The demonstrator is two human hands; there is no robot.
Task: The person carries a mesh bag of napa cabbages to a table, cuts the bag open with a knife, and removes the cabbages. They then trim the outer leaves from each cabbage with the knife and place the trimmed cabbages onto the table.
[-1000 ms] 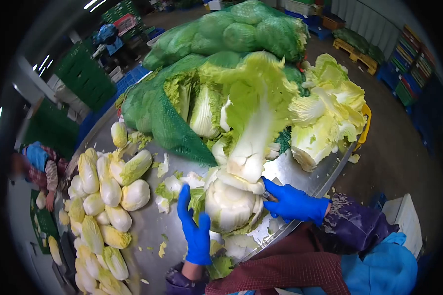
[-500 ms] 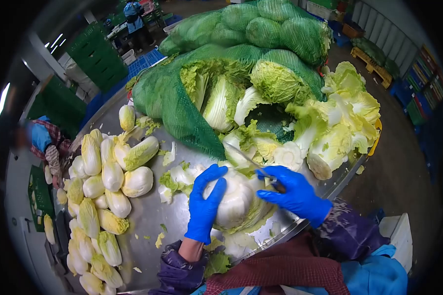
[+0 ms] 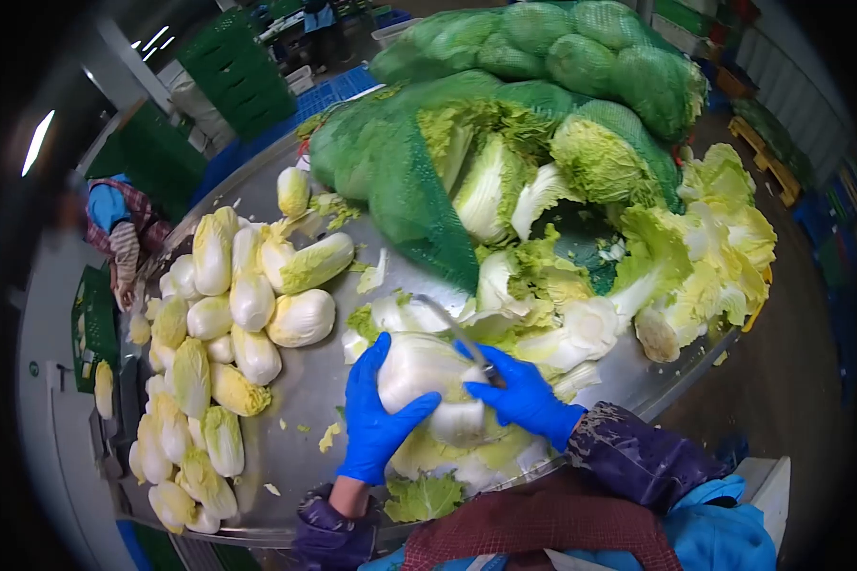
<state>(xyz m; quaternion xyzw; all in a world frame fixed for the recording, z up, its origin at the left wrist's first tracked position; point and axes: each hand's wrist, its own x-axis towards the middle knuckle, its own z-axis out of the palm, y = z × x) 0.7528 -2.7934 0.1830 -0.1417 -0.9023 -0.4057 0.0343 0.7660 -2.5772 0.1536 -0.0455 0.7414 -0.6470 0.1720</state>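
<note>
A pale napa cabbage (image 3: 414, 371) lies on its side close to my body. My left hand (image 3: 376, 414), in a blue glove, grips its left side with the thumb across the front. My right hand (image 3: 524, 390), also gloved, is closed round the handle of a knife (image 3: 438, 312). The blade points up and left, just beyond the cabbage. At the cabbage's lower right, near my right fingers, a thick white leaf base (image 3: 462, 423) stands out. Loose outer leaves (image 3: 424, 497) lie beneath and in front of it.
Trimmed cabbages (image 3: 252, 303) are heaped on the left of the metal table (image 3: 300, 457). Green mesh sacks (image 3: 390, 181) of cabbages stand at the back, one open. Cut-off leaves (image 3: 724, 228) pile up at right. A co-worker (image 3: 119, 224) stands beyond the left edge.
The view has shifted, so the table's contents appear farther right. The cabbage has been turned in my hands, its round base no longer facing up. My right hand and knife have come in closer to it.
</note>
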